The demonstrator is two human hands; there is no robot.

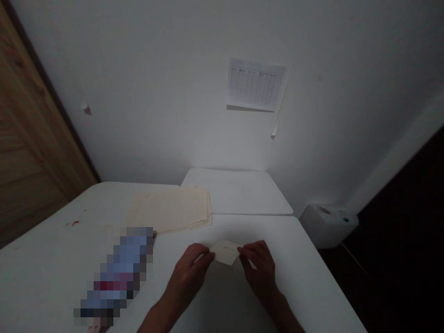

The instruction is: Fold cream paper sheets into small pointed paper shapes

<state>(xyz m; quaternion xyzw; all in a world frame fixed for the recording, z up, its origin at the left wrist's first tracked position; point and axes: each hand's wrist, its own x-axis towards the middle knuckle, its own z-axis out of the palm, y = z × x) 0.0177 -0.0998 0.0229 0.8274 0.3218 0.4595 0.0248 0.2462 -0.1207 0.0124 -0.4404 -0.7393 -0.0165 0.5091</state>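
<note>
Between my two hands, a small folded piece of cream paper (227, 253) is held up just over the white table. My left hand (194, 266) pinches its left edge between thumb and fingers. On the opposite side, my right hand (258, 266) pinches the right corner the same way. A small fold or slit shows near the paper's middle. Beyond my left hand lies a stack of larger cream paper sheets (173, 210), slightly fanned at its right end.
A pixelated bluish object (121, 268) lies on the white table (298, 282), left of my hands. A printed sheet (255, 85) hangs on the wall. A white plastic canister (328, 226) stands right of the table, and a wooden door (31, 92) is at far left.
</note>
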